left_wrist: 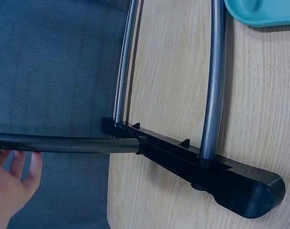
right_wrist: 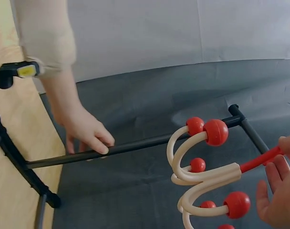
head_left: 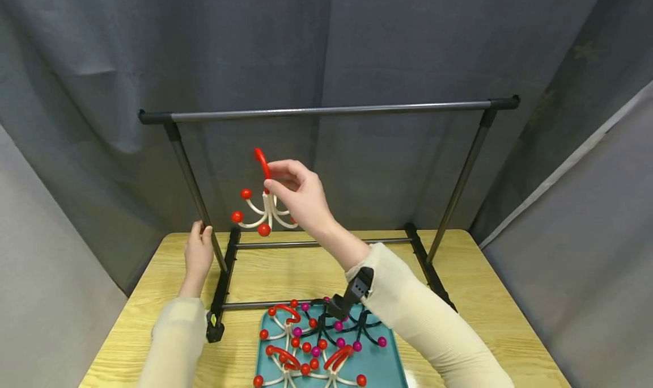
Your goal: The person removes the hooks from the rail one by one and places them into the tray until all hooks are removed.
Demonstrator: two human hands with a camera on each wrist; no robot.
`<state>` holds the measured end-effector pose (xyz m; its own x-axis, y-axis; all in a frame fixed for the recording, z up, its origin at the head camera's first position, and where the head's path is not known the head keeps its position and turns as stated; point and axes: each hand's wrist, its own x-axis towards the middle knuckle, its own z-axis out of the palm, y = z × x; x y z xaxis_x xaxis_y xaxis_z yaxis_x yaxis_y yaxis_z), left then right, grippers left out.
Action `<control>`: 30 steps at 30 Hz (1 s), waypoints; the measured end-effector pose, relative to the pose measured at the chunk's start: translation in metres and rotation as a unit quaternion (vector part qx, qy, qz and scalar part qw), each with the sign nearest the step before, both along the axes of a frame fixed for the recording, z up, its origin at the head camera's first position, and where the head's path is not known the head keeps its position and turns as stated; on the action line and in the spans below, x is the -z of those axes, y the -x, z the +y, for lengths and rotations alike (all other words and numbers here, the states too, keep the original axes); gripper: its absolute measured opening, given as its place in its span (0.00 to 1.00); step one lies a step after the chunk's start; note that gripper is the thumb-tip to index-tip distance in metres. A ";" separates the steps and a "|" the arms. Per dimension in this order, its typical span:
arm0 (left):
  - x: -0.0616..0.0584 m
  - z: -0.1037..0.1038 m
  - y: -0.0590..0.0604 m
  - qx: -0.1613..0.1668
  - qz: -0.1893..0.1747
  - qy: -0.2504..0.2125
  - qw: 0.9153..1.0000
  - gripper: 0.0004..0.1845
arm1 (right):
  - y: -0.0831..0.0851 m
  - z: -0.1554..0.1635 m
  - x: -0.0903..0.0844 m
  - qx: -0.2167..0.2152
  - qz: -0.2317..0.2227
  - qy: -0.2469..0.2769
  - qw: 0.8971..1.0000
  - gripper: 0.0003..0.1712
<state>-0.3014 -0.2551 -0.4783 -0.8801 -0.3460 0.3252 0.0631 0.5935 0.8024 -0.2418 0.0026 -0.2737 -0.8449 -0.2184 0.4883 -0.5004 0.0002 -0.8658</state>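
My right hand (head_left: 304, 198) pinches the red hook of a multi-arm hanger (head_left: 268, 203) between thumb and fingers. The hanger has white curved arms tipped with red balls and hangs below the rack's top rail (head_left: 331, 111), hook upward. In the right wrist view its red stem (right_wrist: 260, 161) meets the fingertips. On the left, my left hand (head_left: 199, 254) grips the rack's left post (head_left: 189, 175) near its lower half. Its fingertips rest against the dark post (left_wrist: 68, 143) in the left wrist view; the thumb is not visible there.
A teal tray (head_left: 385, 368) at the front holds several hangers, white ones with red hooks (head_left: 339, 354) and black ones with magenta balls (head_left: 362, 323). The rack's black feet (head_left: 224, 286) stand on the wooden table (head_left: 484, 297). Grey curtains (head_left: 408, 47) surround it.
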 end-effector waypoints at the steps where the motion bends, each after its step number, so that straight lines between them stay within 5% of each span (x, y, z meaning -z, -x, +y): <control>1: 0.000 0.000 0.000 -0.001 -0.002 0.002 1.000 0.20 | -0.002 0.002 0.004 0.000 0.000 0.002 1.000 0.14; 18: 0.000 0.000 -0.003 0.004 -0.001 0.009 1.000 0.22 | -0.042 0.053 0.036 -0.024 0.003 -0.044 0.999 0.12; 30: 0.003 0.001 0.001 0.003 -0.009 0.006 1.000 0.22 | -0.068 0.086 0.052 0.003 0.024 -0.120 0.992 0.11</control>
<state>-0.3022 -0.2541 -0.4810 -0.8875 -0.3374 0.3140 0.0521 0.6035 0.7957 -0.1740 0.0887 -0.3257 -0.8231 -0.3289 0.4629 -0.5412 0.2073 -0.8149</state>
